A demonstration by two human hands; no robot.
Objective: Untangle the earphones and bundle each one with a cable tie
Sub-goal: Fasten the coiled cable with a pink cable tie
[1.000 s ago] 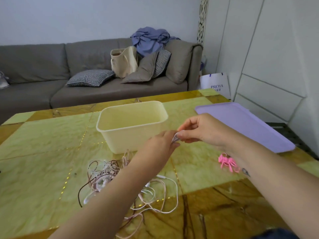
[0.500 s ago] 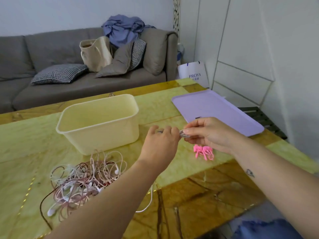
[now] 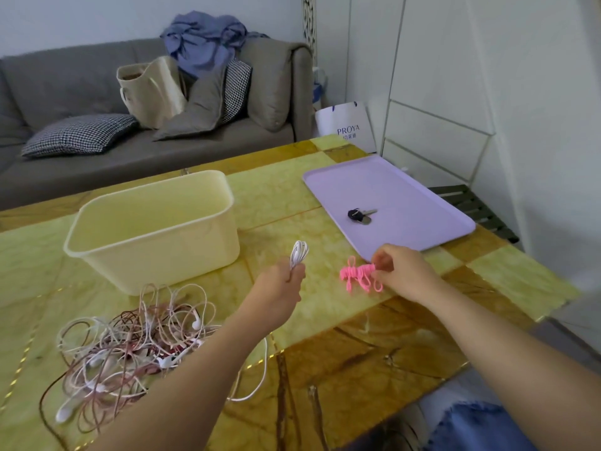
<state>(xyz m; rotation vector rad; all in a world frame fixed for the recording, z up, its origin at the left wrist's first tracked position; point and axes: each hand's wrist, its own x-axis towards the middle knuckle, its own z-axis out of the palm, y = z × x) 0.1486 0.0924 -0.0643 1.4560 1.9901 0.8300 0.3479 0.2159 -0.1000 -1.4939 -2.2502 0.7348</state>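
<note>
Writing: I read "PROYA" on the white paper bag (image 3: 349,128) beyond the yellow marble table's (image 3: 357,353) far edge.
Left hand: the left hand (image 3: 279,284) is fisted round a coiled white earphone (image 3: 297,253), loops poking up, mid-table.
Right hand: the right hand (image 3: 403,271) pinches the bunch of pink cable ties (image 3: 359,276) beside the tray's near corner.
Tangle: the pink, white and brown earphone heap (image 3: 130,346) lies at the near-left, just before the cream plastic bin (image 3: 156,258).
Tray: the lilac plastic tray (image 3: 406,190) at the right edge holds black-headed keys (image 3: 359,216).

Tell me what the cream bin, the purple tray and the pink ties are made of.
The cream bin: moulded plastic, it seems; matte, one-piece walls with a rolled rim. The purple tray: likely plastic too; smooth, uniform colour, low raised edge. The pink ties, pinched by the right hand: thin bendy strands holding loops, perhaps coated wire or silicone; cannot tell which.
</note>
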